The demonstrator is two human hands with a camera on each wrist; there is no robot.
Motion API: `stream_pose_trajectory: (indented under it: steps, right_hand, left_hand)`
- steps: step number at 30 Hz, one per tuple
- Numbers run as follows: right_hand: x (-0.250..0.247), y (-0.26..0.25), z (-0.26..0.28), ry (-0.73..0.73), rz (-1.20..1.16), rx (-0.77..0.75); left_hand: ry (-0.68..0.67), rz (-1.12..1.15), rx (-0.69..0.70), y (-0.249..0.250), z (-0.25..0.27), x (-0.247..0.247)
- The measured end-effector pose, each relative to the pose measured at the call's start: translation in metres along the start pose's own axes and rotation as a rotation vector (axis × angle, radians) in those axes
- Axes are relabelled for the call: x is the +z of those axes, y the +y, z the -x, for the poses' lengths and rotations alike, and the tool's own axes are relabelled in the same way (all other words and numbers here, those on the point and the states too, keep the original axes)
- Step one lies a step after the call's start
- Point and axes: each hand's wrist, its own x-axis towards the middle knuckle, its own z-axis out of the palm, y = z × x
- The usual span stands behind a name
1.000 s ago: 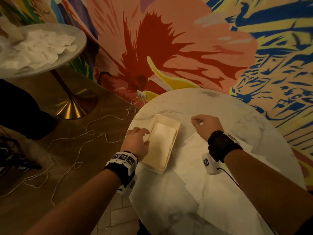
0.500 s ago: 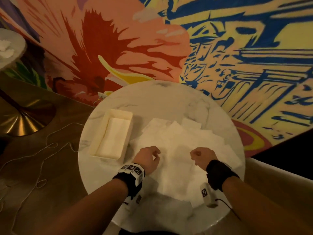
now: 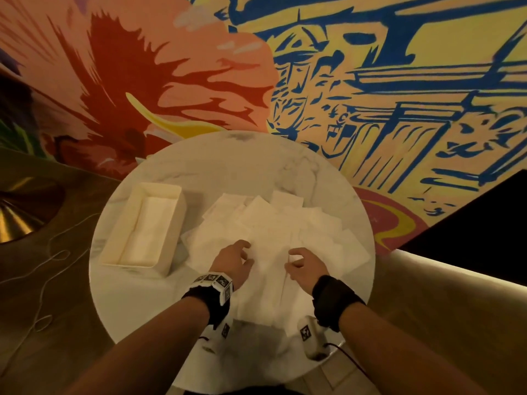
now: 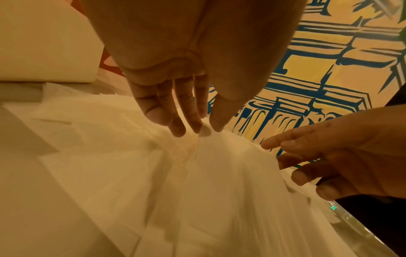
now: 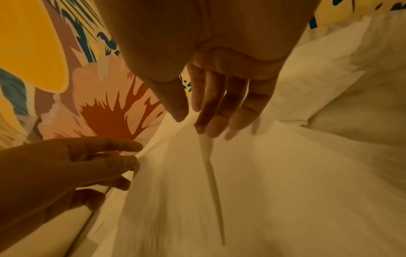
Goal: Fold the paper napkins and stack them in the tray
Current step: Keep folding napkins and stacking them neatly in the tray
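Observation:
A pile of white paper napkins (image 3: 285, 223) lies spread over the middle and right of the round marble table (image 3: 228, 161). The cream rectangular tray (image 3: 114, 238) stands at the table's left, with a folded napkin (image 3: 148, 220) lying flat inside it. My left hand (image 3: 245, 253) and right hand (image 3: 292, 259) sit close together over the near part of the pile. In the left wrist view, my left hand (image 4: 204, 129) pinches a raised edge of the top napkin (image 4: 197, 182) between thumb and fingers. In the right wrist view, my right hand (image 5: 191, 121) pinches the same napkin (image 5: 252, 173), which rises like a tent.
A painted mural wall (image 3: 370, 81) stands right behind the table. A brass table base (image 3: 17, 218) and a thin white cord (image 3: 54, 252) are on the wooden floor at the left. A padded bench edge (image 3: 456, 286) runs along the right.
My left hand left the tray's side and both hands came to the middle of the pile. They now pinch the top napkin's edge and lift it slightly. The head view swung right.

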Motion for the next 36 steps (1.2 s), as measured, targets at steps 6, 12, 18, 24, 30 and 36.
stream_pose_trajectory:
  steps: [6,12,18,24,30,36]
  right_hand:
    - [-0.01,-0.016,0.007,-0.014,-0.053,-0.125]
    - [-0.012,-0.049,0.007,0.064,-0.054,-0.278]
    - [-0.011,-0.08,0.009,0.185,0.139,-0.398]
    - [0.001,-0.102,0.016,0.093,0.14,-0.454]
    - [0.004,-0.118,0.022,0.073,0.019,-0.46]
    - [-0.006,-0.124,0.02,0.111,-0.076,-0.441]
  left_hand:
    - [0.088,0.095,0.019,0.006,0.002,-0.009]
    - [0.195,0.127,0.118,0.016,0.006,-0.033]
    - [0.27,0.055,0.159,0.022,0.014,-0.063]
    - [0.139,0.043,0.204,0.034,0.026,-0.084]
    - [0.153,-0.038,0.292,0.032,0.023,-0.1]
    - [0.249,0.082,0.255,0.019,0.023,-0.118]
